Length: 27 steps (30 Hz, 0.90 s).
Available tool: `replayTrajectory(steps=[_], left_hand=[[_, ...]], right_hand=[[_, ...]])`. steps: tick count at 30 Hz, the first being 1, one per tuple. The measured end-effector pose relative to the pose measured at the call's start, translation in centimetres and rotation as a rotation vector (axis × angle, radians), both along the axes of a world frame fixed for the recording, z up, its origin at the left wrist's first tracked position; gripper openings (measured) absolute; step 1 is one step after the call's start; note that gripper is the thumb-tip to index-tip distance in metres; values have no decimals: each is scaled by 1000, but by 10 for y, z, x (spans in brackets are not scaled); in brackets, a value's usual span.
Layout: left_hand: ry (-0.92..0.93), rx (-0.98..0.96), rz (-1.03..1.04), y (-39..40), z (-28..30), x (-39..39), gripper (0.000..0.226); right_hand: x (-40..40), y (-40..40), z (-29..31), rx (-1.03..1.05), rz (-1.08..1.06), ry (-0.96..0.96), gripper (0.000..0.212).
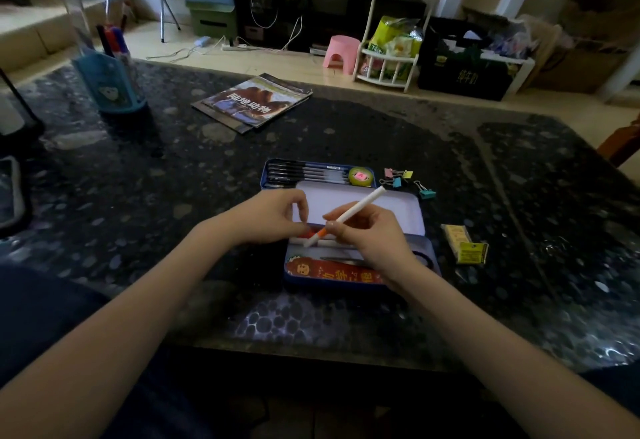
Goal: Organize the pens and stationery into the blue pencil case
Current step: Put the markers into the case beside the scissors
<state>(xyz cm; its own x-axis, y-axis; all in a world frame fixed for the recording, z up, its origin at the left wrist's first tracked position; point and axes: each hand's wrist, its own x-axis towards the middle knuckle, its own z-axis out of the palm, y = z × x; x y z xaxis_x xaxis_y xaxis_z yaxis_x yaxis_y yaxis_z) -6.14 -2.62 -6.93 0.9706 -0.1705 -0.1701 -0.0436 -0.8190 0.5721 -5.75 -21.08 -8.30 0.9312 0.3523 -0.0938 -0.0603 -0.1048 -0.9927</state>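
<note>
Room: I looked across a dark speckled table (346, 134) toward a cluttered living room floor, with a pink stool (341, 51) and a white rack (388, 68) stuffed with bags beyond the far edge.
Far left of table: a light blue pen holder (110, 84) stood upright with several markers sticking out of it.
Middle of table: a magazine (252, 101) lay flat, well apart from the case.
Pencil case: the blue pencil case (420, 227) lay open in front of me, its pale lid (388, 206) folded away from me.
Tray behind case: a blue tray (265, 175) touched the far side of the lid and held a row of black pens (301, 172), with a roll of green tape (362, 176) at its right end.
Clips: four coloured binder clips (403, 179) lay just right of the tray, on the table.
Yellow packet: a small yellow packet (465, 244) lay on the table right of the case.
Right hand: my right hand (370, 234) pinched a white pen (360, 205) near its orange end, the pen tilted with its tip down at the case's near compartment and its back end raised over the lid.
Left hand: my left hand (273, 215) hovered at the case's left edge, fingers curled toward an orange object (310, 232) in the compartment; I could not tell whether it gripped that.
Inside the case: a red printed card (332, 270) lay along the near side, partly under my right wrist.
</note>
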Motion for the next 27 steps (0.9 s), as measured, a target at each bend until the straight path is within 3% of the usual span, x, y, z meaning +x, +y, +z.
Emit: replayTrajectory(steps=[3, 6, 9, 12, 18, 23, 27], left_hand=[[-17, -111, -77, -2, 8, -2, 13], [-123, 11, -141, -7, 2, -4, 17], [-178, 74, -149, -4, -5, -2, 12], [-148, 122, -154, -2, -8, -1, 10], [-96, 201, -142, -5, -10, -3, 9], [-43, 201, -138, -6, -12, -2, 9], [-34, 128, -140, -5, -13, -1, 12]], right_hand=[[-1, 3, -3, 13, 11, 19, 19], [0, 1, -5, -49, 39, 1, 27], [-1, -8, -5, -140, 59, -76, 19], [3, -23, -4, -95, 15, -35, 11], [10, -48, -3, -548, 99, -397, 6], [9, -42, -15, -723, 178, -521, 4], [11, -37, -17, -743, 182, -531, 8]])
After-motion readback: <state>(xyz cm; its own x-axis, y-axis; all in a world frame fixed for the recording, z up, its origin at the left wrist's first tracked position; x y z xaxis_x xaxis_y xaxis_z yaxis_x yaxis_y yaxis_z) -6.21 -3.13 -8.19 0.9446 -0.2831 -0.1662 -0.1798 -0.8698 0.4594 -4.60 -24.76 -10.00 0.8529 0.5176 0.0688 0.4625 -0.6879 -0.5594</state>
